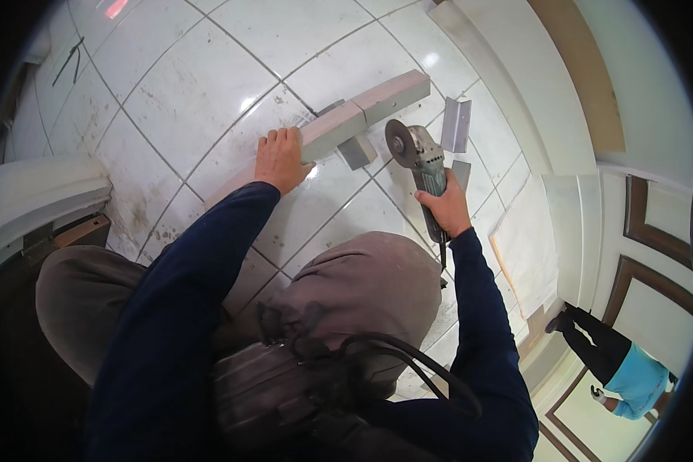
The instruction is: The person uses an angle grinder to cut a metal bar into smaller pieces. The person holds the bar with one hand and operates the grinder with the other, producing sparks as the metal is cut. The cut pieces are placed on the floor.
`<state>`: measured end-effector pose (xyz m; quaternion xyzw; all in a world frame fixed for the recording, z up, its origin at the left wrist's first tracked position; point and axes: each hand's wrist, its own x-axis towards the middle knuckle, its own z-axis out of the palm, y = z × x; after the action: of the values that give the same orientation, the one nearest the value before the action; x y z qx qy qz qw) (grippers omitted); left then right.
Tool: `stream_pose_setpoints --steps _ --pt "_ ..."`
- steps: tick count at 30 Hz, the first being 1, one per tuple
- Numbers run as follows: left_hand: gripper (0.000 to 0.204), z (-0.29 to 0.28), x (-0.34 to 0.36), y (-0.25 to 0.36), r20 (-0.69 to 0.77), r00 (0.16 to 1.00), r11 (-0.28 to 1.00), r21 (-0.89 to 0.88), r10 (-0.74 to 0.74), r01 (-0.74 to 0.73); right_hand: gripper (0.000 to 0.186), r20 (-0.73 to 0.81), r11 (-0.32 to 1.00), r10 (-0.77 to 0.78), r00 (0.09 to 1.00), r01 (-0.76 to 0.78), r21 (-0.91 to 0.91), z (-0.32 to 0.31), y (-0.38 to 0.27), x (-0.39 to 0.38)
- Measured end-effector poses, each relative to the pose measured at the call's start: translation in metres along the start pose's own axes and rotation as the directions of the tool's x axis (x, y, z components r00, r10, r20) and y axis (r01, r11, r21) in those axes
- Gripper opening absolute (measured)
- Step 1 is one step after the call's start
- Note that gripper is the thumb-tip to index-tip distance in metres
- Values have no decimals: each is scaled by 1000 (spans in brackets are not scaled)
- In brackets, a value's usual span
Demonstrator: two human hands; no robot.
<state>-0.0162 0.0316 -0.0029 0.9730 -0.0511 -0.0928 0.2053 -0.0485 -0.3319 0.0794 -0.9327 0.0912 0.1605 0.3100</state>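
Observation:
A long grey rectangular bar [335, 137] with a pinkish top face lies slantwise, raised off the floor. A dark line crosses it toward its far right end. A short grey block [356, 152] sits under it. My left hand [282, 160] grips the bar at its near left part, fingers over the top and thumb on the near side. In my right hand [445, 206] is an angle grinder [426, 165], held by its body. Its disc [398, 142] stands upright just right of the bar, apart from it. I cannot tell whether the disc is spinning.
White floor tiles [208, 85] carry dirt smudges. Right of the grinder lie an angled grey offcut [456, 125] and a smaller grey piece [460, 173]. A pale board [525, 239] lies by the right wall. Another person [631, 377] in a blue shirt stands at the lower right.

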Motion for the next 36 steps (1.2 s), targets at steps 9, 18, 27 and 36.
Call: stream_pose_setpoints --steps 9,18,27,36 --pt "58 -3 4 -18 -10 997 994 -77 73 -74 83 77 991 -34 996 43 -125 7 -19 30" --pt "57 -2 6 -19 -8 998 992 -109 64 -64 80 81 993 -38 996 47 -109 14 -20 32" --pt "58 -2 6 -18 1 998 991 -118 68 -68 79 47 981 -7 999 16 -191 16 -24 30" --pt "61 -4 6 -18 36 998 992 -114 54 -49 75 29 985 -55 998 59 -162 19 -25 28"
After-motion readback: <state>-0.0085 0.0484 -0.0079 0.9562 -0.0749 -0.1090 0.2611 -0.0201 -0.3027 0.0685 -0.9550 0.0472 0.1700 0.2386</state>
